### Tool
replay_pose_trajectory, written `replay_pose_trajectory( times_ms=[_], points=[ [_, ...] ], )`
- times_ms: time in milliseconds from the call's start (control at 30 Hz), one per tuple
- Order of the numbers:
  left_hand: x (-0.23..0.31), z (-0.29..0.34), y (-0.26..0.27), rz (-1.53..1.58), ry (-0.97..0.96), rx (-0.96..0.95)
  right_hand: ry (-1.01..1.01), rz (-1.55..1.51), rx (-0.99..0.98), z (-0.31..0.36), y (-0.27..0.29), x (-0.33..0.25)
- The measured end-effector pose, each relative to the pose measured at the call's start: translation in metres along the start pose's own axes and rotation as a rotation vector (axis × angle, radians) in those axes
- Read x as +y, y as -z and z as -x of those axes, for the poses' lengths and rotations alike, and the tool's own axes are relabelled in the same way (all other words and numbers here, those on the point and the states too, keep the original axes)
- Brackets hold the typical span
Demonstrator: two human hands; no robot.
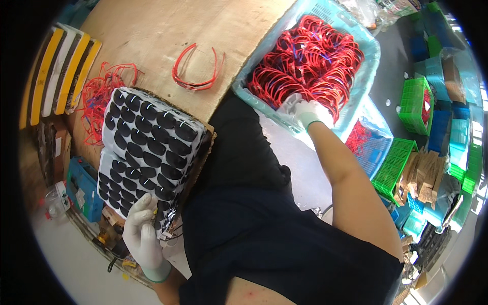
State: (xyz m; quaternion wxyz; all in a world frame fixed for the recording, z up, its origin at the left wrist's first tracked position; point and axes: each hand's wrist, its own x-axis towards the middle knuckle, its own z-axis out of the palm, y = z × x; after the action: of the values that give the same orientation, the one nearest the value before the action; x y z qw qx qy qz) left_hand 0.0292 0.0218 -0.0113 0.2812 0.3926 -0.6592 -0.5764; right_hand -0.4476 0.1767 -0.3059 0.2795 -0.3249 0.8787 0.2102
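Observation:
My right hand (311, 113), in a white glove, reaches into the near edge of a light-blue crate (375, 61) heaped with red glasses frames (307, 63). Its fingers are washed out by light against the frames and the clear plastic liner, so their grip is hidden. My left hand (140, 236), also gloved in white, is raised beside the near end of a block of dark lenses (151, 137) set in rows on white backing. Its fingers are loosely bent, with the thumb apart from them. A single red glasses frame (195, 84) lies on the wooden table (152, 30).
Loose red frames (104, 96) lie tangled left of the lenses, near yellow-and-black striped packs (61, 71). A blue box-shaped device (84, 188) stands at the left. On the right are a blue crate (373, 147), green crates (394, 170) and cardboard pieces (424, 175).

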Motion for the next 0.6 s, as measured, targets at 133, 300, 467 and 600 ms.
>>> replay_pose_trajectory(
  times_ms=[133, 300, 467, 600],
  points=[
    [0.007, 0.019, 0.009, 0.001, 0.079, 0.051, 0.193, 0.069, -0.051, -0.006, 0.022, -0.026],
    [0.024, -0.011, 0.011, -0.129, 0.158, 0.017, 0.323, 0.174, 0.003, -0.085, -0.073, 0.010],
    [0.028, -0.022, 0.041, -0.357, 0.170, -0.047, 0.239, -0.184, 0.025, -0.060, -0.053, 0.016],
    [0.017, -0.024, 0.085, -0.593, 0.219, -0.069, 0.075, -0.522, 0.166, -0.007, -0.018, 0.016]
  ],
)
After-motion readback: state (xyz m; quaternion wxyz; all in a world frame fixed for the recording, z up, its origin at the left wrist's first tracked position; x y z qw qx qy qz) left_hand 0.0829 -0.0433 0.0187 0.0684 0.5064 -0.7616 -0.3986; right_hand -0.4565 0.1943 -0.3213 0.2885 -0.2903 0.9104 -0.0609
